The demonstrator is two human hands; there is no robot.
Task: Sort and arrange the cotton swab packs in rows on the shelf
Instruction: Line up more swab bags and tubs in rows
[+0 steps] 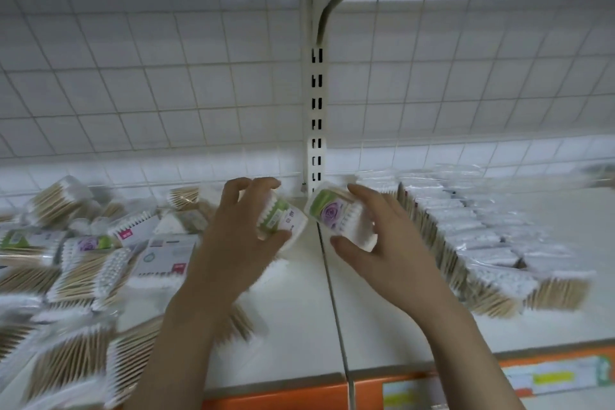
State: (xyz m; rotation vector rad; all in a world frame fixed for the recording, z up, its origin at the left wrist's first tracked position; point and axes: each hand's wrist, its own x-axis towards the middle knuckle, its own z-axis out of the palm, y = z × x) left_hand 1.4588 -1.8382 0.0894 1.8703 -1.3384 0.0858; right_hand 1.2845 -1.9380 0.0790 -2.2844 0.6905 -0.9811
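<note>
My left hand (pixel 233 236) grips a cotton swab pack (pixel 283 216) with a green and white label, held above the white shelf (pixel 299 309). My right hand (pixel 382 243) holds a second pack (pixel 329 210) with a green label and a purple flower, fingers curled round it. The two packs are close together over the seam between the shelf sections. A loose heap of swab packs (pixel 83 260) lies on the left. On the right, packs stand in neat rows (pixel 482 243).
A white slotted upright post (pixel 316 130) rises behind the hands, with a grid-pattern back panel (pixel 166 76). An upper shelf hangs overhead. The shelf's front edge carries an orange price strip (pixel 466 379) with labels.
</note>
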